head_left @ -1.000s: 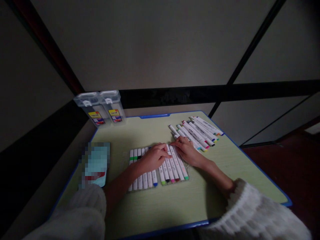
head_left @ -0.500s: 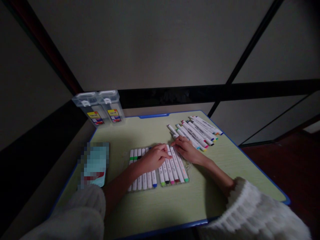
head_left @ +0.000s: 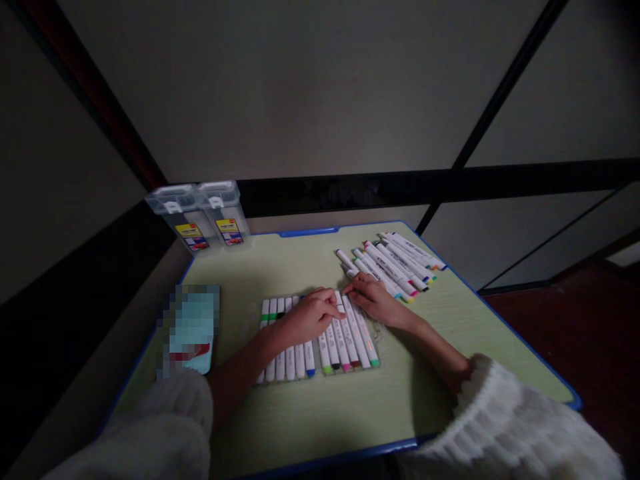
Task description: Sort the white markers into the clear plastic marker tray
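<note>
Two rows of white markers with coloured caps lie side by side in the middle of the pale green table [head_left: 310, 427]. My left hand [head_left: 305, 317] rests curled over the top of the left row [head_left: 283, 357], its fingertips reaching the right row [head_left: 347, 343]. My right hand [head_left: 375, 300] lies on the upper end of the right row, fingers bent and pressing on the markers. Both hands' fingertips nearly meet. A loose fan of more markers [head_left: 395, 263] lies just beyond my right hand.
Two clear plastic boxes [head_left: 203, 213] with yellow labels stand at the table's far left corner. A blurred bluish flat object [head_left: 193, 330] lies near the left edge. The table has a blue rim; dark bars and a wall stand behind it.
The hands have hardly moved; my right hand's fingers slid slightly along the right row of markers. The view shifted a little.
</note>
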A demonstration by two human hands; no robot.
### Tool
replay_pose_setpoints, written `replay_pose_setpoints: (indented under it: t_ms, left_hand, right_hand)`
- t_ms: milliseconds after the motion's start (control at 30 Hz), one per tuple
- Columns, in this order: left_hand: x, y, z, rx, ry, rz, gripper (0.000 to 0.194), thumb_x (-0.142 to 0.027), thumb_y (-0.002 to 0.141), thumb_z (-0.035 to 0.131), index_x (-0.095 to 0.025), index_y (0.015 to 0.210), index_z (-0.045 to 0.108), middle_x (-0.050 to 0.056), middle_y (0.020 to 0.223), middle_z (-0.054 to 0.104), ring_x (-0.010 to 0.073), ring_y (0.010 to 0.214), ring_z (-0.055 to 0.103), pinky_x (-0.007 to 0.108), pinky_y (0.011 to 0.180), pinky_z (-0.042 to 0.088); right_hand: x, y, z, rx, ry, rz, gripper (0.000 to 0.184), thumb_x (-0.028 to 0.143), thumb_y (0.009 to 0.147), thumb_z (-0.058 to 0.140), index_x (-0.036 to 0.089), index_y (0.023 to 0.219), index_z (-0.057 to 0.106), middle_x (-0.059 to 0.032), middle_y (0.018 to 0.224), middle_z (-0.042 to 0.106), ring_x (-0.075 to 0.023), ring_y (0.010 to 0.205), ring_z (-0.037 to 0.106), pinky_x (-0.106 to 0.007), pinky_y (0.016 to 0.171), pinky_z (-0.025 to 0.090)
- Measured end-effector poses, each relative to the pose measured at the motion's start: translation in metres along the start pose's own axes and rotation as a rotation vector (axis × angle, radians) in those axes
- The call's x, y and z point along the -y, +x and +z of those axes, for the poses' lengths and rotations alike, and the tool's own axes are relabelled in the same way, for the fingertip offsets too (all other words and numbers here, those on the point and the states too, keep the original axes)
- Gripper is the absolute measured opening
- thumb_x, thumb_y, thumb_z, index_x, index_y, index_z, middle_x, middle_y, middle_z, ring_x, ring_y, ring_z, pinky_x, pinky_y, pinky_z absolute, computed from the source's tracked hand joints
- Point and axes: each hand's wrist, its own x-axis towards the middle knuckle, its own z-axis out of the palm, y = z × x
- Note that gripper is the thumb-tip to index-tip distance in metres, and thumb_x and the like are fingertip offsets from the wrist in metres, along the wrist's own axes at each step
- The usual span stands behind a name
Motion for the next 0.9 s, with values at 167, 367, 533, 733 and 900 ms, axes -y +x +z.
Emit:
replay_pose_setpoints:
  t_ms: [167,367,533,733,900]
  left_hand:
    - [-0.001,0.000,0.000,0.002,-0.004,-0.001,0.032,0.000,0.073,0.046,-0.020,0.084,0.068,0.002,0.074,0.051,0.0143,0.074,0.048,0.026,0.068,0.040]
    - [-0.001,0.000,0.000,-0.009,-0.019,-0.011,0.034,0.000,0.074,0.045,-0.022,0.084,0.068,0.002,0.075,0.051,0.0145,0.074,0.047,0.027,0.069,0.039]
    - [0.001,0.000,0.000,-0.004,-0.069,-0.031,0.034,0.001,0.073,0.045,-0.022,0.083,0.068,0.002,0.075,0.051,0.0145,0.075,0.048,0.027,0.069,0.040]
    - [0.004,0.000,0.002,-0.006,-0.150,-0.050,0.037,0.004,0.070,0.044,-0.022,0.081,0.069,0.001,0.076,0.052,0.0134,0.074,0.048,0.026,0.070,0.039]
    - [0.008,0.001,0.003,-0.045,-0.266,-0.118,0.034,0.005,0.067,0.046,-0.017,0.079,0.069,0.001,0.077,0.052,0.0117,0.071,0.049,0.023,0.063,0.039]
  right_hand:
    - [0.002,0.000,-0.001,-0.013,0.018,-0.001,0.018,0.018,0.080,0.041,0.016,0.082,0.058,-0.0056,0.081,0.051,-0.0191,0.083,0.047,-0.034,0.074,0.035]
    - [0.004,0.001,-0.002,-0.097,0.226,-0.004,0.013,0.019,0.081,0.040,0.016,0.079,0.052,-0.0031,0.076,0.050,-0.0160,0.074,0.048,-0.029,0.068,0.037]
    - [0.010,-0.002,-0.003,-0.026,0.346,0.047,0.010,0.025,0.080,0.044,0.017,0.078,0.050,0.0002,0.067,0.048,-0.0129,0.062,0.045,-0.025,0.057,0.035]
    - [0.015,-0.002,-0.007,0.001,0.692,0.073,0.012,0.027,0.077,0.051,0.017,0.082,0.046,0.0012,0.066,0.051,-0.0112,0.059,0.047,-0.024,0.055,0.034]
    - [0.019,-0.001,-0.011,0.001,0.901,0.144,0.018,0.029,0.070,0.060,0.018,0.076,0.046,0.0053,0.056,0.049,-0.0080,0.047,0.042,-0.021,0.046,0.029]
